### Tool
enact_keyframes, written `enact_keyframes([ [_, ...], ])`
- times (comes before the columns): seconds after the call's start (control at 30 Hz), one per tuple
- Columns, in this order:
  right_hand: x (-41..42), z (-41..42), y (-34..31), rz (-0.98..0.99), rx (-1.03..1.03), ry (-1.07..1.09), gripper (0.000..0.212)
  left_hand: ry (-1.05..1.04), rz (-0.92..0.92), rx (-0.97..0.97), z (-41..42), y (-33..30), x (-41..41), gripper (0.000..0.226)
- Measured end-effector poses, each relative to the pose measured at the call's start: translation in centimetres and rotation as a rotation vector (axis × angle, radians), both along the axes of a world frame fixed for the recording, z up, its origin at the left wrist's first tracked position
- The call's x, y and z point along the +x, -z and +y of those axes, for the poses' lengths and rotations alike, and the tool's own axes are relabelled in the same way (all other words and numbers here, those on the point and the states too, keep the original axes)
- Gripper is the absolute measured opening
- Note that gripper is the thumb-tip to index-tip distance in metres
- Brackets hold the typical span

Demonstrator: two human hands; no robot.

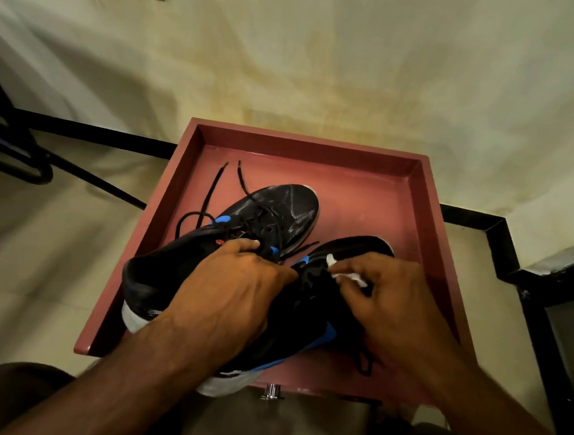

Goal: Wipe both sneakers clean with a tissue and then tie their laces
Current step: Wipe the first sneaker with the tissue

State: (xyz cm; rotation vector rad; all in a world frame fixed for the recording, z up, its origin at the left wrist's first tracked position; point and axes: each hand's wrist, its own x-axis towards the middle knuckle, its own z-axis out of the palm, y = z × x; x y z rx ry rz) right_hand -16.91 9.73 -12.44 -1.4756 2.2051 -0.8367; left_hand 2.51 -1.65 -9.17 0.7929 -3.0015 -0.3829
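Left sneaker point(243, 234): black, blue accents, long axis from heel at near left to toe at far right, resting inside pink tray point(427, 207); laces point(212, 191) loose, trailing toward far-left wall. Left hand point(236, 282): laid over the collar, fingers curled at the tongue, apparently steadying, full clasp not discernible. Right sneaker point(355, 246): parallel, just beside, heel overhanging near rim. Right hand point(396, 294): nearer this shoe, pinching white tissue point(346, 273) against its upper. Wiping stroke likely toward the toe; bare tray floor far right, walls close.
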Motion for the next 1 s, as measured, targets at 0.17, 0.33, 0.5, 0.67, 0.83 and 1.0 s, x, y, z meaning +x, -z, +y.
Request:
enact_keyframes([
  [0.17, -3.3, -0.9, -1.8, 0.043, -0.153, 0.188, 0.016, 0.011, -0.037, -0.030, -0.1, 0.7, 0.1, 0.047],
  [0.33, 0.0, -1.8, -0.3, 0.028, -0.032, 0.030, 0.026, -0.016, -0.064, -0.044, -0.3, 0.9, -0.2, 0.046],
  [0.5, -0.4, -2.1, -1.4, -0.046, -0.120, 0.042, 0.020, -0.025, -0.036, -0.056, -0.3, 1.0, -0.2, 0.047],
  [0.67, -1.2, -1.9, -0.6, 0.179, -0.001, 0.138, 0.024, -0.020, -0.053, -0.105, -0.3, 1.4, 0.1, 0.043],
  [0.83, 1.4, -2.2, -1.0, 0.068, -0.028, -0.085, 0.023, 0.000, -0.060, -0.112, -0.1, 1.4, 0.0, 0.042],
  [1.0, -1.8, -2.5, -0.8, 0.155, -0.055, 0.127, 0.028, -0.008, -0.037, -0.104, -0.2, 1.4, 0.3, 0.041],
])
